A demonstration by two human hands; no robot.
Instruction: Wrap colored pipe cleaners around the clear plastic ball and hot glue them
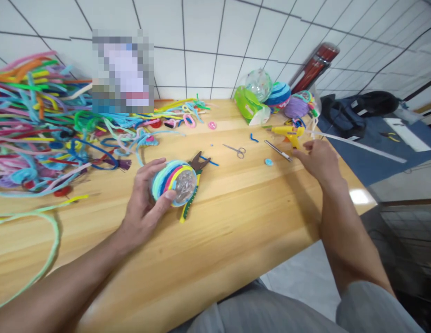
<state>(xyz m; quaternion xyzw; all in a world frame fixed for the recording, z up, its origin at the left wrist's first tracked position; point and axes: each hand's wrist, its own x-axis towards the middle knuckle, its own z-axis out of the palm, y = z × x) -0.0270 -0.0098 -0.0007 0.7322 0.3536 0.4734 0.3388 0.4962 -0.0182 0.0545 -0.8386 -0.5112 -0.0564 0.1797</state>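
Left hand (142, 199) holding striped ball (174, 180), right hand (321, 159) by glue gun (288, 132)

The left hand's grip is wrapping round the striped ball, the thumb lying on the rim of its clear end, well in from the far edge of the worktop (236, 222). Pliers (190, 201) are lying just beside the ball, their jaws spreading toward the far edge. The right hand's grip is curling loosely near the right edge; whether it is touching the glue gun's handle, I cannot tell. A pale stick (368, 149) is jutting past that edge. Scissors (240, 152) are lying between the hands. Fuzzy stems (45, 125) are spreading along the far edge's left side; a red flask (315, 67) is showing by the far right corner.
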